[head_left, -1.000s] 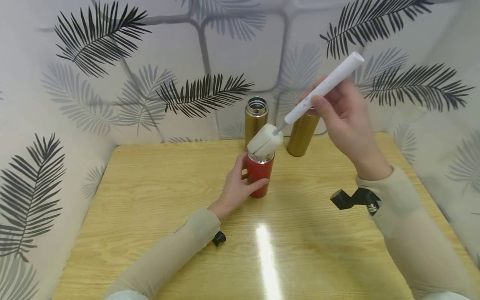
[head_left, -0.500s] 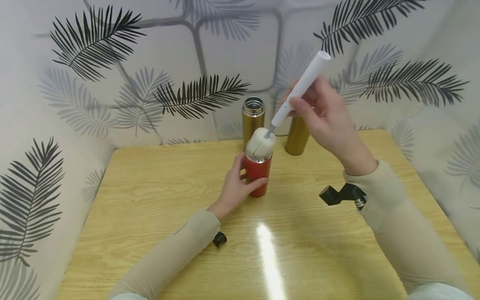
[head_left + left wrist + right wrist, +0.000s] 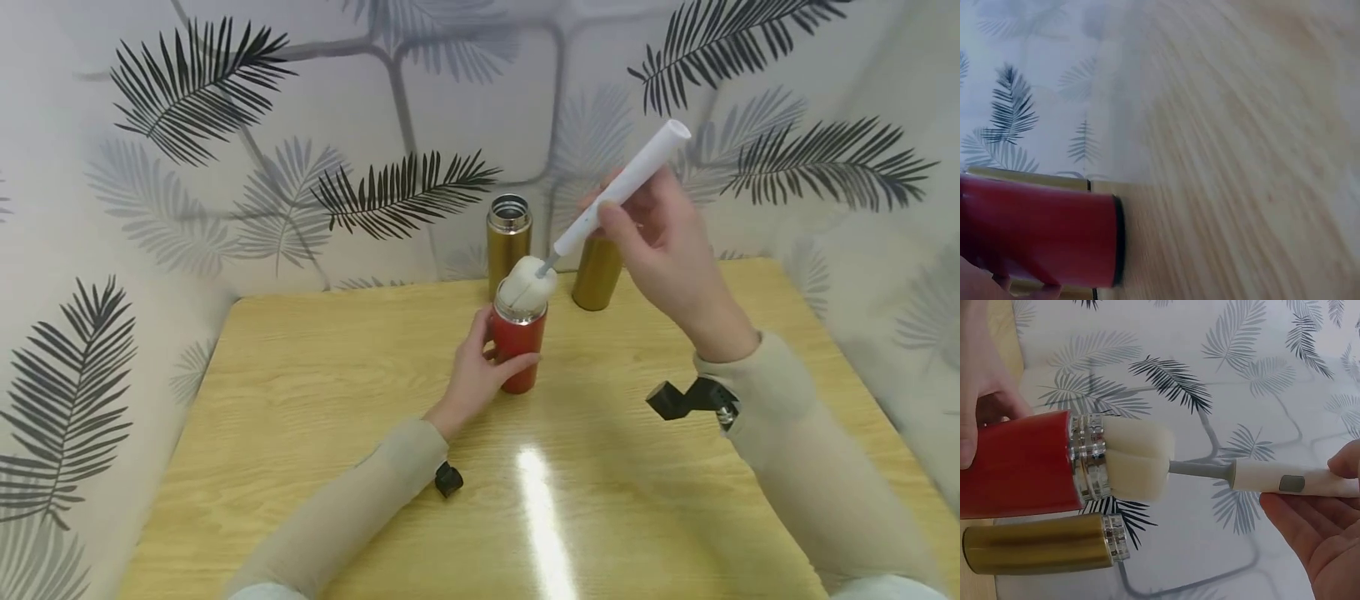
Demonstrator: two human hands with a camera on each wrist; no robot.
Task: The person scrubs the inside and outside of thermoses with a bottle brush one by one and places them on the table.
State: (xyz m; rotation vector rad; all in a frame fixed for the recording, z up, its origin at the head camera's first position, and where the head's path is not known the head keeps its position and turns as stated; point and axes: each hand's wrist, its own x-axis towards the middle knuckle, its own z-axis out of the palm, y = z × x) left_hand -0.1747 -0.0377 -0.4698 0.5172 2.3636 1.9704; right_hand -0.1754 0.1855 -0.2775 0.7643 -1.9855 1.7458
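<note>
A red thermos bottle point(image 3: 517, 342) stands upright on the table, its steel neck uncapped. My left hand point(image 3: 472, 379) grips its body from the left, thumb across the front. My right hand point(image 3: 667, 250) pinches the white handle point(image 3: 622, 187) of a bottle brush, held slanting up to the right. The brush's cream sponge head point(image 3: 528, 285) sits partly in the bottle's mouth, most of it bulging above the rim. In the right wrist view the sponge point(image 3: 1138, 459) presses against the steel neck point(image 3: 1090, 456), and a grey stem point(image 3: 1200, 469) joins it to the handle.
Behind the red bottle stands an uncapped gold thermos point(image 3: 508, 242). Another gold thermos point(image 3: 597, 271) is to its right, its top hidden by my right hand. The wooden table point(image 3: 315, 375) meets a leaf-patterned wall point(image 3: 300, 208) at the back.
The brush has moved left and down, so its sponge sits a little lower in the red bottle's mouth. Its handle swung upright, then leaned right again. My left hand keeps its grip.
</note>
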